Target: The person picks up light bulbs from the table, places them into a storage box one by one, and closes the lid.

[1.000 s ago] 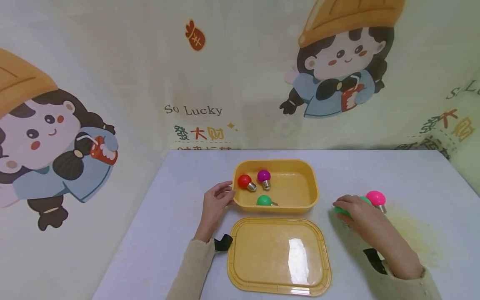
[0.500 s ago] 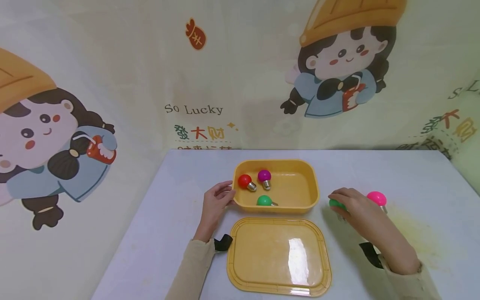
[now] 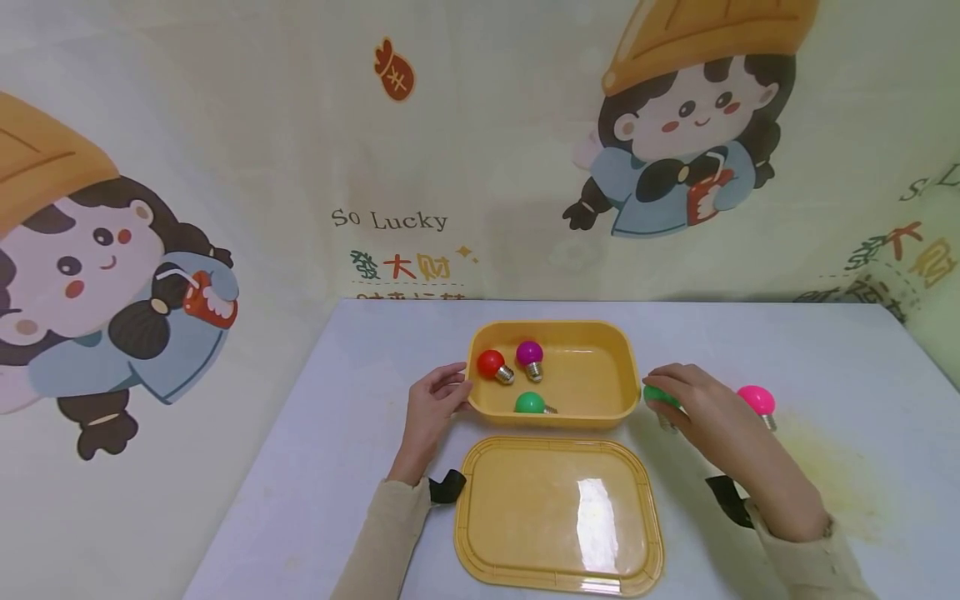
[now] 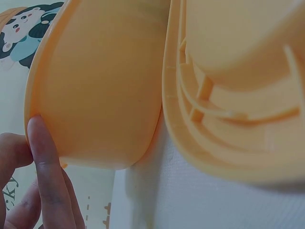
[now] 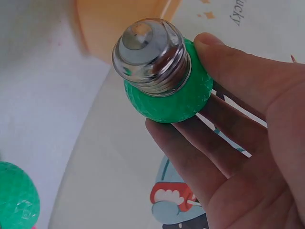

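Note:
My right hand [image 3: 701, 412] grips a green light bulb [image 5: 167, 102] by its globe, just off the right end of a yellow plastic tub [image 3: 592, 375]. The bulb's metal screw base points down, away from the palm. At the tub's left end, my left hand [image 3: 437, 408] holds the rim, thumb against the outer wall in the left wrist view. Inside the tub lie a red bulb [image 3: 491, 364], a purple bulb [image 3: 529, 353] and a second green bulb [image 3: 529, 402], partly hidden by the near wall.
A yellow lid [image 3: 547, 517] lies flat in front of the tub. Right of my right hand sits a pink bulb [image 3: 757, 400]. Another green bulb [image 5: 18, 195] shows in the right wrist view. A patterned cloth [image 3: 517, 167] hangs behind the white table [image 3: 315, 467].
My right hand has lifted the green bulb and moved left with it, from beside the pink bulb to the tub's right end. My left hand stays at the tub.

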`<control>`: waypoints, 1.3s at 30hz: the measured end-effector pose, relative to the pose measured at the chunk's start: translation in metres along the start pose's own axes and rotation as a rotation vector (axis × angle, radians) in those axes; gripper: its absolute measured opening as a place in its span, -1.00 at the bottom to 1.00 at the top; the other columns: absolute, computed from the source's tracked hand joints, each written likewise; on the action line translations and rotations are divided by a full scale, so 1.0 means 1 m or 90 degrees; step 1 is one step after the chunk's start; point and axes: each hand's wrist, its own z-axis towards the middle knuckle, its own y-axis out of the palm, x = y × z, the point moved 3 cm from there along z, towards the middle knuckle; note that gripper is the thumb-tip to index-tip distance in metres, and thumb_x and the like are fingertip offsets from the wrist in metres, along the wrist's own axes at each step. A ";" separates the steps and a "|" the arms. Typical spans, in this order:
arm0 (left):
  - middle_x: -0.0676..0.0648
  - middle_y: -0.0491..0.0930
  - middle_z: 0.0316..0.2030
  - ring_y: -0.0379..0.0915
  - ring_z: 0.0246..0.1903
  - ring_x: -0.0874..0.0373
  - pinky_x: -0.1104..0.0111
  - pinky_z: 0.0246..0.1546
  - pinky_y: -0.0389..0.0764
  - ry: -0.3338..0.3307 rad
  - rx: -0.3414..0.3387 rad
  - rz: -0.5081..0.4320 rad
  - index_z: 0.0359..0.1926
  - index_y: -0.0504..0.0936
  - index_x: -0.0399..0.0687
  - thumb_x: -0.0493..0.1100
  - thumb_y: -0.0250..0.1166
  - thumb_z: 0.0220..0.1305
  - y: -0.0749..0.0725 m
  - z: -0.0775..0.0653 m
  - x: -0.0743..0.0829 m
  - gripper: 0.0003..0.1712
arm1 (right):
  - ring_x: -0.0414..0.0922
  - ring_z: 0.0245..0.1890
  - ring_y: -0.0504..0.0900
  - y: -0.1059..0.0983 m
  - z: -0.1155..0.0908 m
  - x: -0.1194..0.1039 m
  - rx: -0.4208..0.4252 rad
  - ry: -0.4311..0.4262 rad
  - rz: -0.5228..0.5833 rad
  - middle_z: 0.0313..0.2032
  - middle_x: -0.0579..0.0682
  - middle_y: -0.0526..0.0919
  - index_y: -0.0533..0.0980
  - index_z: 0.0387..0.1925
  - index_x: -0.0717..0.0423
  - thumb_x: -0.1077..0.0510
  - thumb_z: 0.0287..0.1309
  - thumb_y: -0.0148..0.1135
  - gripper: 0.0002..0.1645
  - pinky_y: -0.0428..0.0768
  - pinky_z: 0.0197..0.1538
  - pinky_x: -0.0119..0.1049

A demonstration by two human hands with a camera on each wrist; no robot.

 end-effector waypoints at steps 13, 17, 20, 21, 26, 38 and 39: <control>-0.38 0.57 -0.02 0.56 -0.09 -0.30 0.44 -0.31 0.72 -0.007 -0.014 0.022 0.16 0.56 -0.35 -0.35 0.30 0.30 0.007 -0.016 0.028 -0.59 | 0.07 -0.04 0.61 0.000 0.011 -0.008 -0.012 0.013 -0.002 -0.05 0.12 0.65 0.63 -0.03 0.27 0.28 -0.05 0.52 -0.53 0.70 -0.07 0.02; -0.36 0.57 -0.04 0.57 -0.11 -0.28 0.45 -0.33 0.71 -0.003 -0.016 0.012 0.16 0.55 -0.38 -0.36 0.30 0.30 0.007 -0.017 0.028 -0.59 | 0.08 -0.02 0.61 0.002 0.013 -0.010 -0.021 0.017 0.007 -0.04 0.13 0.65 0.62 -0.03 0.28 0.28 -0.02 0.50 -0.54 0.70 -0.07 0.01; -0.31 0.58 -0.07 0.55 -0.09 -0.32 0.42 -0.32 0.72 -0.010 -0.022 0.011 0.17 0.54 -0.39 -0.36 0.31 0.29 0.006 -0.017 0.028 -0.57 | 0.09 -0.01 0.61 0.004 0.015 -0.012 -0.019 0.010 0.018 -0.04 0.13 0.64 0.62 -0.04 0.30 0.29 0.00 0.48 -0.57 0.70 -0.07 -0.01; -0.30 0.58 -0.08 0.55 -0.08 -0.33 0.41 -0.32 0.72 -0.011 -0.022 0.010 0.17 0.54 -0.39 -0.36 0.31 0.29 0.006 -0.017 0.027 -0.57 | 0.10 0.00 0.60 0.004 0.015 -0.012 -0.018 0.007 0.024 -0.04 0.13 0.64 0.62 -0.04 0.30 0.29 0.01 0.48 -0.57 0.69 -0.06 0.00; -0.29 0.59 -0.08 0.52 -0.05 -0.38 0.42 -0.32 0.72 -0.011 -0.020 0.008 0.17 0.55 -0.37 -0.36 0.31 0.29 0.005 -0.016 0.027 -0.57 | 0.09 0.00 0.60 0.008 0.020 -0.014 -0.009 -0.009 0.031 -0.04 0.13 0.64 0.62 -0.05 0.30 0.29 0.01 0.47 -0.59 0.69 -0.05 0.00; -0.32 0.57 -0.02 0.55 -0.05 -0.32 0.44 -0.32 0.72 -0.010 -0.007 0.011 0.18 0.57 -0.28 -0.31 0.33 0.30 0.001 -0.003 0.005 -0.57 | 0.09 -0.03 0.60 0.011 0.032 -0.018 0.007 -0.028 0.047 -0.07 0.15 0.64 0.63 -0.07 0.31 0.31 0.02 0.46 -0.62 0.69 -0.04 -0.01; -0.31 0.58 -0.02 0.56 -0.06 -0.30 0.44 -0.32 0.72 -0.005 -0.006 0.008 0.18 0.58 -0.25 -0.30 0.34 0.29 0.001 -0.003 0.004 -0.57 | 0.09 -0.03 0.61 0.011 0.033 -0.018 0.010 -0.029 0.050 -0.07 0.15 0.65 0.63 -0.07 0.31 0.31 0.02 0.46 -0.62 0.68 -0.04 -0.02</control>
